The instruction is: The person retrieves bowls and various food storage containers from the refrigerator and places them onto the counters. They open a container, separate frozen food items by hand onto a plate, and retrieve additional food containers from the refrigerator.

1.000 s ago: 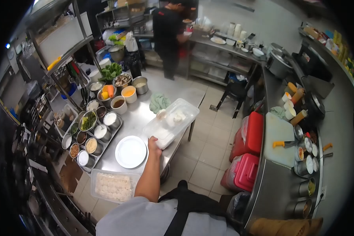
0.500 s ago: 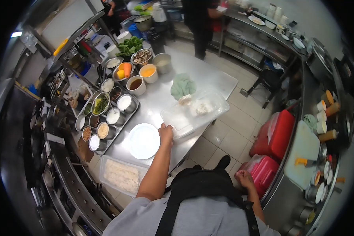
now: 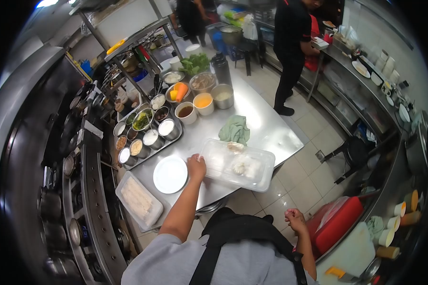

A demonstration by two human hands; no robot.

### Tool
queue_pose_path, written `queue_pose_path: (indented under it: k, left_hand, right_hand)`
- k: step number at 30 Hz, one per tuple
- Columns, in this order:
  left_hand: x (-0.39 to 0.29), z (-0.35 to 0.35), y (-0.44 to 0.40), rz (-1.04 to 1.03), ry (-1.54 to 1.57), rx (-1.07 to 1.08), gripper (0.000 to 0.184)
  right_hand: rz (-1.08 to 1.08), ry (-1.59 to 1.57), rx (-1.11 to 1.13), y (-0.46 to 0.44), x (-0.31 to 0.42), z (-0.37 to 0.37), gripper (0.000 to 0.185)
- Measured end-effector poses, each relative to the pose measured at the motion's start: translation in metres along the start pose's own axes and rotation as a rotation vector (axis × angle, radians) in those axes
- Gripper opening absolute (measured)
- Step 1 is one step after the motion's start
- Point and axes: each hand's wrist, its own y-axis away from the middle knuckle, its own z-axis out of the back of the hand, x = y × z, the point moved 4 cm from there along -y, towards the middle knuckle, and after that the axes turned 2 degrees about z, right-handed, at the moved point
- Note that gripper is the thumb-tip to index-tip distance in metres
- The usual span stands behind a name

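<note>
The person's left hand has its fingers closed on the edge of a clear plastic box, which holds white pieces and juts past the side of the steel desk. A plate lies just beside that hand. The right hand hangs near a red bin, fingers curled; whether they hold anything cannot be told.

– Spotted any white?
– Saw plain white on the plate, milky white on the plastic tub.
– Noticed green?
– Found pale green on the cloth, deeper green on the leaves.
– Caught anything brighter?
– Saw orange on the carrot, bright red on the box.
</note>
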Motion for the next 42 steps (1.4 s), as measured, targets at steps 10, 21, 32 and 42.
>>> queue_pose_path:
  k: [10,21,32,42]
  left_hand:
    - [-0.105,0.008,0.057,-0.623,0.015,0.014,0.033]
    - [-0.129,0.006,0.005,-0.725,0.113,0.292,0.064]
    - [-0.137,-0.017,-0.038,-0.811,-0.052,0.603,0.042]
    - [-0.141,0.002,-0.03,-0.873,0.165,0.54,0.03]
  right_hand:
    - [-0.162,-0.146,0.139,-0.045,-0.008,0.039,0.031]
    - [-0.248,0.016,0.271,-0.056,0.016,-0.024,0.036]
    - [0.245,0.047,-0.157,-0.08,0.152,-0.023,0.025]
    - [0.588,0.384,-0.001,-0.109,0.3,-0.128,0.044]
